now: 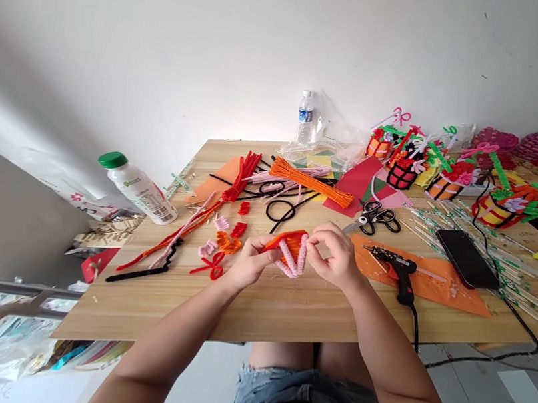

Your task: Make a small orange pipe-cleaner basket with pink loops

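Observation:
Between my hands, above the table's front part, is a small orange basket (293, 245) with pink pipe cleaner strips across it. My left hand (256, 261) is closed on its left side. At its upper right, the thumb and fingers of my right hand (334, 255) pinch together by the end of a pink strip. Just left of my hands lie a red pipe cleaner bow (211, 265), a coiled orange pipe cleaner (228, 243) and small pink coils (208, 248). The fingers hide part of the basket.
A glue gun (402, 275) with its cord rests on orange paper at right, near a black phone (467, 258) and scissors (372, 218). Bundled orange pipe cleaners (312, 182), a white bottle (139, 189) and a water bottle (305, 119) stand or lie around; finished flower baskets (445, 187) line the back right.

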### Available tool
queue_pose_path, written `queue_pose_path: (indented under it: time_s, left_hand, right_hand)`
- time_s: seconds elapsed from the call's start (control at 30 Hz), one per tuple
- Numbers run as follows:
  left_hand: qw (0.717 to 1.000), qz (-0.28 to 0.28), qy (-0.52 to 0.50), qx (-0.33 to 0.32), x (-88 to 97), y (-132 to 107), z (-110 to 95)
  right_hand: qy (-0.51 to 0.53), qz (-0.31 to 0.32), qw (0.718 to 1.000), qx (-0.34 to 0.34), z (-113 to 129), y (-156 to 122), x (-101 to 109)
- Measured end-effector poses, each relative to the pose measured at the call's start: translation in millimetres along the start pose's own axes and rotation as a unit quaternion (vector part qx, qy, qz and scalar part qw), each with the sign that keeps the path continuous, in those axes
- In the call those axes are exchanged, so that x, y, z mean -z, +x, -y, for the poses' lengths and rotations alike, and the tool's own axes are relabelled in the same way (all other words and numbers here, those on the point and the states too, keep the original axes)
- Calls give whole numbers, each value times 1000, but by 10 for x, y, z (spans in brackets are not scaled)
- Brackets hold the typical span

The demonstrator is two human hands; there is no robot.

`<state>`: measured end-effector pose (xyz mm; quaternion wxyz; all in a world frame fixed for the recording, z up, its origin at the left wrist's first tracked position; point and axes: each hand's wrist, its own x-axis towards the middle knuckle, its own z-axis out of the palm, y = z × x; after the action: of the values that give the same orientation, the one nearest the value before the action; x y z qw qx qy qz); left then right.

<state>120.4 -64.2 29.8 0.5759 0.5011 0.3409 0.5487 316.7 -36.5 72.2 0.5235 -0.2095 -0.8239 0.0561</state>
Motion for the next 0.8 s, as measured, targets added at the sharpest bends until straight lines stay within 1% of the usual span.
queue_pose_path:
  time_s: [0.07,0.13,0.23,0.3,0.37,0.4,0.5,0.63,0.73,0.8]
  left_hand:
    - [999,2,33,-12,-4,-2,-31]
    - [996,10,81,-29,-17,-4,-76]
    - [985,22,155,-69,-55,-1,-156]
    - [976,33,192,-100,-81,4,-199]
    - [969,45,214,-119,-98,8,-220]
    - [969,47,214,-118,-99,8,-221]
    - [980,38,174,-83,-77,0,-180]
    - [996,11,78,-34,-30,-8,-86]
    - [1000,-21,-9,-8,-37,1,-58]
    - [997,-32,-63,16,-61,13,-71]
  right_hand:
    - [-24,41,999,16,-7,-1,3]
    - [-61,65,995,39,-22,-2,3]
    - [-109,77,989,69,-48,-1,-1]
    - [-132,88,984,76,-56,-1,-8]
    - [-148,91,982,77,-53,-3,-22]
    - [-152,85,982,76,-47,-5,-32]
    - [-145,50,986,72,-19,-15,-67]
    - [-92,-9,994,50,22,-26,-108]
    - [-31,-51,998,15,35,-26,-102]
    - [10,-84,996,-30,30,-26,-77]
